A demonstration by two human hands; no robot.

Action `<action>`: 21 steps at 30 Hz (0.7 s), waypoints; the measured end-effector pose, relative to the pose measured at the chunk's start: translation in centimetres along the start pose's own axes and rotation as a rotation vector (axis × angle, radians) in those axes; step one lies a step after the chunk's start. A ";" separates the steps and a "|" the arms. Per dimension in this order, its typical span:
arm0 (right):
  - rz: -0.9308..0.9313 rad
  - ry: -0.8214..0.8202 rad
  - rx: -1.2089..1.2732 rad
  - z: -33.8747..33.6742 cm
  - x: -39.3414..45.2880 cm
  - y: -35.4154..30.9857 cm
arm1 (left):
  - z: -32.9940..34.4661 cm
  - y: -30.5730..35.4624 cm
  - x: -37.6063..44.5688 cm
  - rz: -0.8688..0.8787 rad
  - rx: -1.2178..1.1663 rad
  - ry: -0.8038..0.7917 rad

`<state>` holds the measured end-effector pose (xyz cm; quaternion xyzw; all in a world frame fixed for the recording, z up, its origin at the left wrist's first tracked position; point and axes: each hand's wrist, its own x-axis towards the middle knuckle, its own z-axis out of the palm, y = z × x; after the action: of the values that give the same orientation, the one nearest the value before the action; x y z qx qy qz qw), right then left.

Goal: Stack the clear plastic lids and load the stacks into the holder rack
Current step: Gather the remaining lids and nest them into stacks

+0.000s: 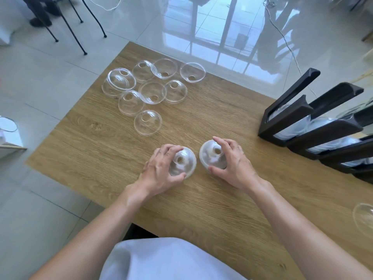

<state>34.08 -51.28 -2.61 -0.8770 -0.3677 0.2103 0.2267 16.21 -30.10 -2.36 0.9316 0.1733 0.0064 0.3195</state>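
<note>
On table, each hand's curled grip around one domed lid stack: left hand, right hand.

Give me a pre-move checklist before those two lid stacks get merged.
1. Left hand grips the left lid stack: ok.
2. Right hand grips the right lid stack: ok.
3. Both stacks dome up, holes on top: ok.
4. Stacks apart, gap between them: ok.
5. Free slot in the black holder rack: cannot tell; lids already show inside.
6. Loose lids left to collect at the table's far side: not ok.
</note>
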 end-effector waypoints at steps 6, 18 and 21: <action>-0.036 -0.053 0.005 0.8 2.1 -2.7 | -2.4 -2.6 0.0 -0.120 0.042 0.058; -0.009 0.003 0.036 0.9 4.2 -8.1 | -7.1 -6.5 0.6 -0.037 -0.067 0.095; 0.015 0.074 0.007 0.1 6.0 -9.5 | -8.3 -8.3 2.4 -0.050 -0.071 0.162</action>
<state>32.66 -40.86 1.31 -0.8862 -0.3517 0.1805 0.2417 14.82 -18.32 -0.96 0.9116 0.2214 0.0799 0.3371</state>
